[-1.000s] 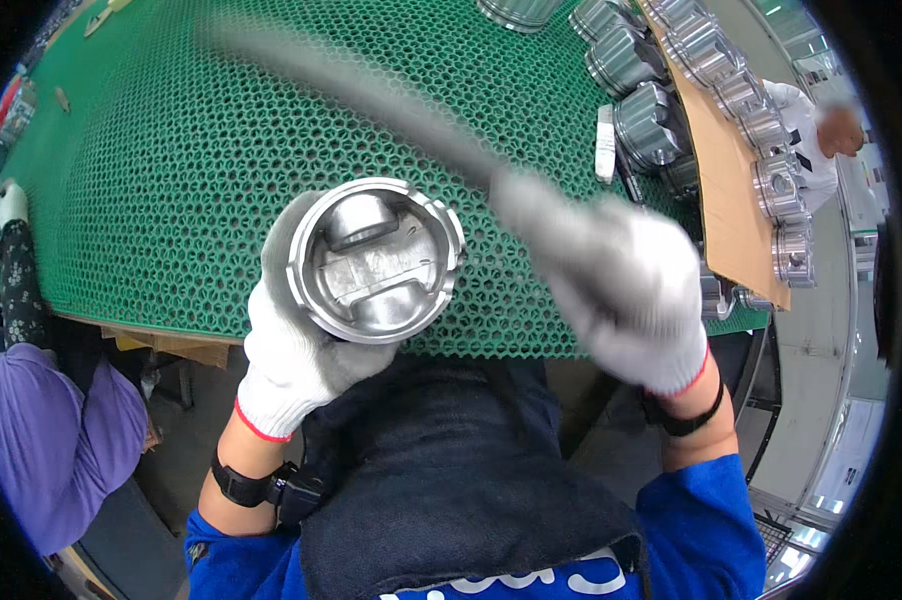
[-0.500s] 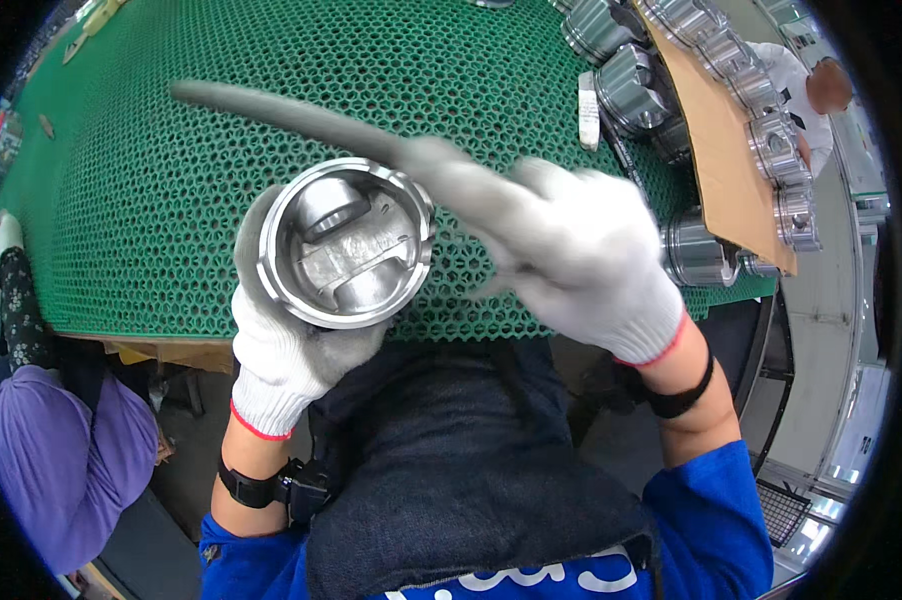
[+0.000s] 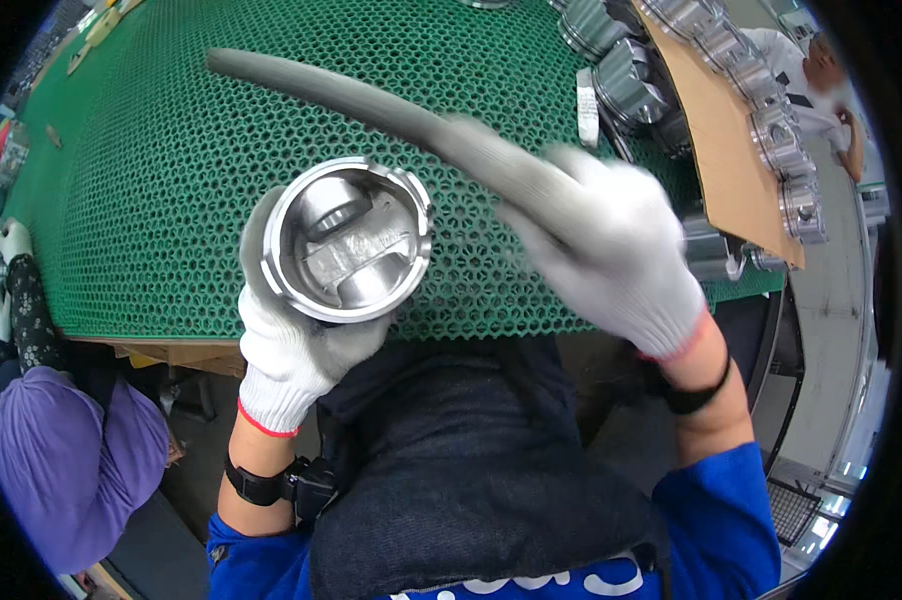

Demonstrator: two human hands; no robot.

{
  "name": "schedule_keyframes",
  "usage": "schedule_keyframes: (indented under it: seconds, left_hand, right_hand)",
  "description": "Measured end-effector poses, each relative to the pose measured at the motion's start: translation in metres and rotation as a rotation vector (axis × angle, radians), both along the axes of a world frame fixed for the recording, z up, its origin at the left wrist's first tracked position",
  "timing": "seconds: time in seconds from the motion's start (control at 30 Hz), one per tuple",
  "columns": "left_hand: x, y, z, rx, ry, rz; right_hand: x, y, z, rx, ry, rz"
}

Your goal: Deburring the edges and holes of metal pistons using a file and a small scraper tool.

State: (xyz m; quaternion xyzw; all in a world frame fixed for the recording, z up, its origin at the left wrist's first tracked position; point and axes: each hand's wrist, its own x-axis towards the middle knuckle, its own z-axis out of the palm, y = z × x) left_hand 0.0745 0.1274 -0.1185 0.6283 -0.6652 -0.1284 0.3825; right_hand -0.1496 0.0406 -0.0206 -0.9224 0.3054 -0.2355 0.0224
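A shiny metal piston [image 3: 356, 255] is tilted in my gloved left hand [image 3: 301, 335], its hollow underside toward me and the pin boss showing inside. My left fingers wrap round its left and lower sides; part of them is hidden behind it. In my gloved right hand [image 3: 616, 240] is a long grey file [image 3: 321, 90], smeared by motion, held by its near end. Its tip points to the far left, above the mat and beyond the piston. The file and the piston are apart.
Green honeycomb matting [image 3: 201, 230] covers the table. At the right, several pistons [image 3: 631, 85] stand beside a cardboard sheet [image 3: 716, 130] with more pistons along it. A white strip [image 3: 587, 108] lies near them. A co-worker in purple [image 3: 71, 450] sits at the left; another person stands far right.
My right hand has moved a little to the right, and the file has swung up and away from the piston's rim. The left hand and piston have barely shifted.
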Motion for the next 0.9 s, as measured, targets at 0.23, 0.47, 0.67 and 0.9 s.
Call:
schedule_keyframes:
  seconds: [0.23,0.47,0.67,0.9]
  left_hand:
    - [-0.001,0.003,0.002,0.138,0.207,-0.041]
    - [-0.008,-0.004,0.008,-0.032,-0.065,-0.033]
    - [-0.009,0.004,0.007,0.013,-0.006,0.091]
    - [-0.005,0.006,-0.004,-0.118,0.434,0.028]
  right_hand:
    - [-0.062,0.026,0.010,-0.005,0.384,-0.033]
    - [0.001,0.013,0.003,0.188,0.152,-0.006]
    - [-0.049,0.068,0.013,0.647,0.260,-0.069]
    - [-0.112,0.085,0.020,0.824,-0.385,-0.213]
